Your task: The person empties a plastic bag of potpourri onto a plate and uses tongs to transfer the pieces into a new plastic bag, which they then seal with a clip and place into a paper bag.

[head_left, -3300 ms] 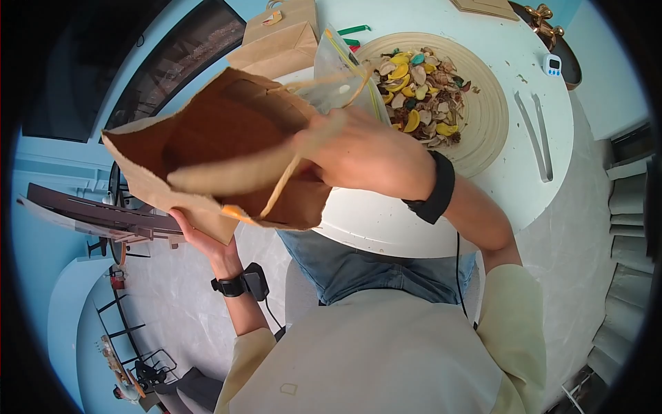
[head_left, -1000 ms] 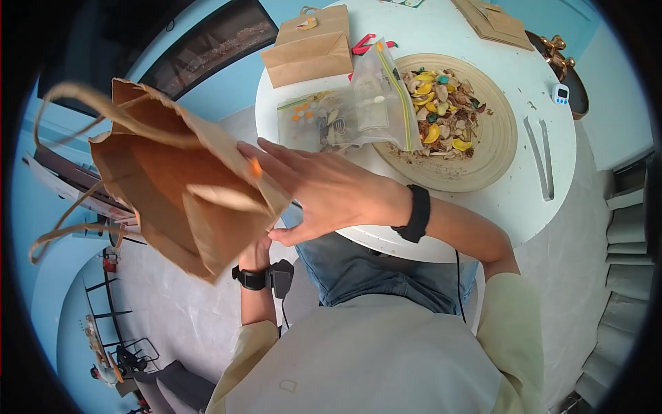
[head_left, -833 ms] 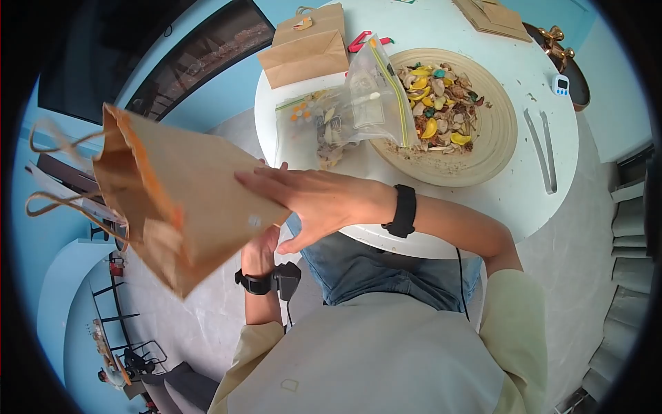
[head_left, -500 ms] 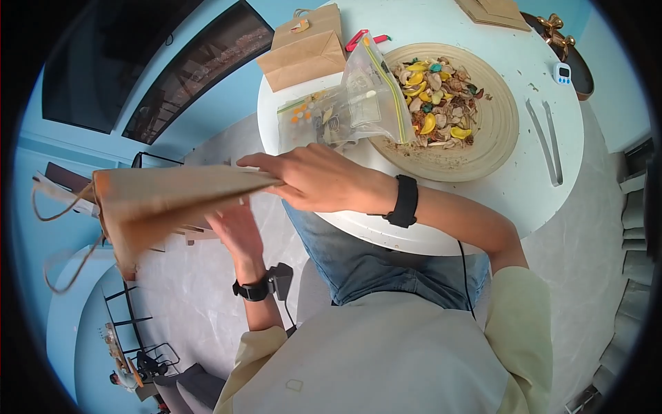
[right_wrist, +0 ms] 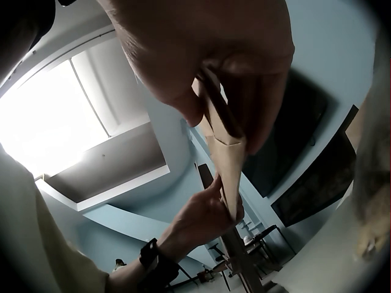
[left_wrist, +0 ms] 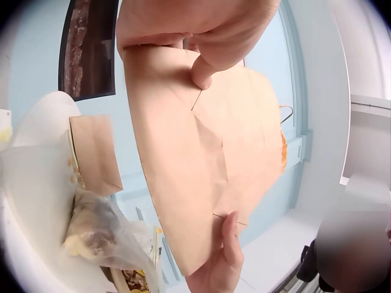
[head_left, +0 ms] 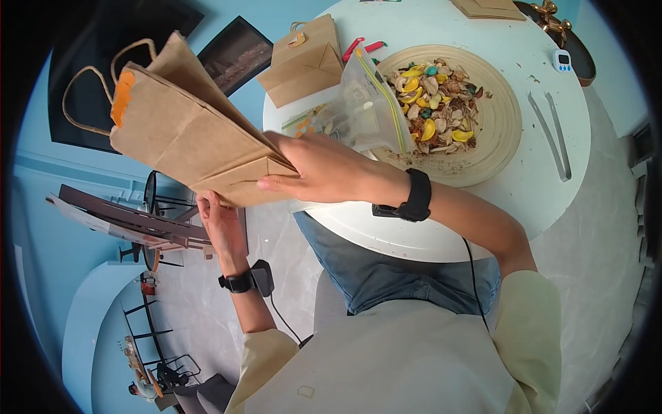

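Note:
In the head view a brown paper bag (head_left: 207,138) with twisted handles and an orange patch at its mouth is held up left of the table. Its sides lie close together, mouth and handles toward the upper left. My right hand (head_left: 331,169) grips the bottom end, thumb on the near face and fingers behind. The left hand (head_left: 224,228) pinches the lower edge. In the left wrist view, that hand's thumb (left_wrist: 201,76) presses on the bag's face. The right wrist view shows the bag (right_wrist: 227,162) nearly edge-on between both hands.
On the white round table (head_left: 545,186) a wooden plate (head_left: 500,131) bears dried petals and yellow slices. Beside it are clear zip bags (head_left: 369,103), another paper bag (head_left: 303,62), red items (head_left: 353,48), metal tongs (head_left: 552,138), a small timer (head_left: 562,61) and folded brown paper (head_left: 489,8).
Earlier my right hand was inside the wide-open bag's mouth. The bag has since flattened and swung its handles to the upper left; my right hand now holds its bottom, the left its lower edge.

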Motion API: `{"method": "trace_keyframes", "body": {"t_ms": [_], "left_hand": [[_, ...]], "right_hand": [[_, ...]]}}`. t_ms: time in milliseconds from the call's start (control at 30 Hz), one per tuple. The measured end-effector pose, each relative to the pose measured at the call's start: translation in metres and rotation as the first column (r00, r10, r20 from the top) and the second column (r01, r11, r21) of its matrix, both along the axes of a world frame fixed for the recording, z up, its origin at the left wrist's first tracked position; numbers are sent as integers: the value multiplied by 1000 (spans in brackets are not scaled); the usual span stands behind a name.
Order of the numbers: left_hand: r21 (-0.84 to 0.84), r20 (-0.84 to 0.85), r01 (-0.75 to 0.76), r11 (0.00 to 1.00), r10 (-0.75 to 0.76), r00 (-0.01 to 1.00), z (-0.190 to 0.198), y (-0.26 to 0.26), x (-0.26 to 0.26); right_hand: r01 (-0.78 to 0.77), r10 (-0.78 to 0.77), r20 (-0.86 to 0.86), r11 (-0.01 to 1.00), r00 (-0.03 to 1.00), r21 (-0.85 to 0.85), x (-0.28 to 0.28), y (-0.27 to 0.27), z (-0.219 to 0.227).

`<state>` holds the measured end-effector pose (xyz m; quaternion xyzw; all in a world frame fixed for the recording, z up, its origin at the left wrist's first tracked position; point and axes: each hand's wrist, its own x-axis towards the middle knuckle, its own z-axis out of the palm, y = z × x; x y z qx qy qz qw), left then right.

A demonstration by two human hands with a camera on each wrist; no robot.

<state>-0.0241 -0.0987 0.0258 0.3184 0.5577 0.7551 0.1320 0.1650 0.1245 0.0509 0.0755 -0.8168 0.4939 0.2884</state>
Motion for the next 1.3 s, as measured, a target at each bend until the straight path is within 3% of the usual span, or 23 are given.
{"method": "trace_keyframes", "body": {"t_ms": [133, 200, 300, 433, 467, 500, 567, 600, 633, 700, 733, 767, 833, 867, 1000, 1067, 1167, 1300], "left_hand": [[58, 4, 8, 998, -8, 1000, 19, 41, -36], [53, 32, 41, 998, -43, 999, 28, 69, -60], [28, 80, 92, 995, -94, 992, 31, 117, -101], [-89, 83, 151, 985, -144, 986, 9, 183, -145], [-150, 84, 270, 951, -260, 962, -6, 194, -176], [-150, 88, 279, 949, -268, 959, -22, 206, -190], [-471, 59, -1, 882, 33, 998, -44, 224, -205], [-632, -135, -334, 700, 325, 936, -24, 237, -142], [-636, -131, -325, 700, 317, 939, -36, 245, -151], [-593, -545, -663, 457, 379, 748, -49, 263, -150], [-608, -621, -674, 421, 277, 733, -55, 265, -149], [-611, -621, -671, 420, 273, 735, -52, 268, -132], [-637, -692, -618, 461, 10, 721, -49, 268, -116], [-707, -634, -535, 462, -79, 769, -49, 270, -118], [-668, -701, -577, 470, -138, 699, -62, 277, -122], [-628, -710, -493, 602, -186, 679, -63, 279, -130], [-594, -745, -432, 679, -261, 614, -65, 282, -146], [-690, -658, -270, 672, -425, 622, -81, 288, -177]], "right_hand": [[192, -191, -91, 981, 977, 10, 5, 4, 6], [393, -375, -276, 919, 885, 13, 4, 7, 4], [484, -458, -317, 875, 831, 6, 7, 9, 9], [468, -439, -202, 876, 875, 121, 17, 10, 19], [460, -414, -265, 877, 870, 140, 16, 10, 20], [454, -386, -328, 877, 862, 159, 15, 11, 21], [459, -393, -339, 878, 855, 138, 15, 7, 17], [442, -385, -283, 879, 878, 177, 17, 6, 17], [423, -378, -224, 880, 898, 214, 18, 5, 17], [453, -404, -236, 866, 884, 212, 15, 4, 14], [462, -412, -238, 859, 879, 221, 14, 4, 13], [470, -419, -240, 852, 876, 229, 14, 5, 12], [489, -425, -277, 841, 862, 231, 10, 4, 8], [509, -429, -317, 828, 845, 237, 8, 4, 7], [491, -418, -309, 843, 855, 220, 6, 0, 4], [425, -382, -199, 866, 902, 264, 9, 0, 6], [423, -384, -186, 865, 904, 269, 9, 0, 5], [422, -388, -169, 851, 906, 312, 8, 3, 2]]}}
